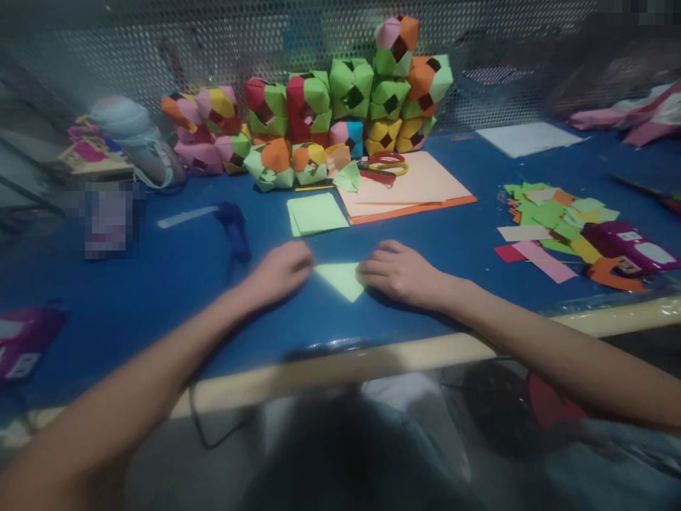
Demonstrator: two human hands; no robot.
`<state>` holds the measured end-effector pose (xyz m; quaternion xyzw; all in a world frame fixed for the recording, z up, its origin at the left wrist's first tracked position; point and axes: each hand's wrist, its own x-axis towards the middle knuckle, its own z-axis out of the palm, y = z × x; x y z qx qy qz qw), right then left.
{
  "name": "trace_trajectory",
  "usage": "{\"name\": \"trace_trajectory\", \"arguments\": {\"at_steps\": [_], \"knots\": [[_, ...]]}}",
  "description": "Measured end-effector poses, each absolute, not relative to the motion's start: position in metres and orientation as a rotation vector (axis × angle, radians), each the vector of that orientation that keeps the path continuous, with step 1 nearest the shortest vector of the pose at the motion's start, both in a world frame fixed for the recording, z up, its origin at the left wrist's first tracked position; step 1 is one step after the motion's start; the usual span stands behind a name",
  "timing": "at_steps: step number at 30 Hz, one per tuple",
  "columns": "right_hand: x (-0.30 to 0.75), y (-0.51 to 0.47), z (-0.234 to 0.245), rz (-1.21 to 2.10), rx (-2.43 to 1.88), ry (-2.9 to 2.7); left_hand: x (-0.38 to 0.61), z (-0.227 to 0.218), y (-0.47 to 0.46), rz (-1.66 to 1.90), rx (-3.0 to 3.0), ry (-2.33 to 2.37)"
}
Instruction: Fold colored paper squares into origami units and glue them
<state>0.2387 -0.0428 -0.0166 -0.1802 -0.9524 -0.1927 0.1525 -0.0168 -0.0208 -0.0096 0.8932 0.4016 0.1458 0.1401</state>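
Observation:
A light green sheet of paper [341, 279], folded into a triangle with one point towards me, lies on the blue table. At its left corner, my left hand [284, 268] has its fingers curled together against the paper's edge. The fingers of my right hand [400, 273] are bent over the right corner, pressing it to the table and hiding that end. Just behind the triangle rests a small stack of square light green sheets [318, 213].
Folded paper cubes [351, 89] stand stacked at the back against a perforated metal panel. Scissors [383, 166] lie on peach and orange sheets [420, 186]. Paper scraps [553, 213] and a purple packet [628, 247] are at the right. A bottle [130, 135] leans at the back left.

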Motion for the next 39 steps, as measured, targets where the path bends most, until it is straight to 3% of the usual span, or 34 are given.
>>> {"name": "trace_trajectory", "arguments": {"at_steps": [21, 25, 28, 33, 39], "knots": [[0.236, -0.047, -0.007, -0.46, -0.569, -2.901, -0.021, -0.009, -0.016, 0.446, 2.55, 1.305], [0.235, -0.047, -0.005, -0.4, -0.599, -2.933, -0.017, -0.002, -0.023, 0.702, 2.541, 1.336], [0.233, -0.047, -0.004, -0.376, -0.613, -2.94, -0.006, -0.001, -0.034, 0.854, 2.69, 1.071], [0.229, -0.047, -0.002, -0.339, -0.651, -2.952, 0.0, -0.017, -0.036, 0.624, 2.936, 0.802], [0.226, -0.045, -0.005, -0.312, -0.732, -2.893, -0.014, -0.031, -0.023, 0.554, 2.995, 0.85]]}}
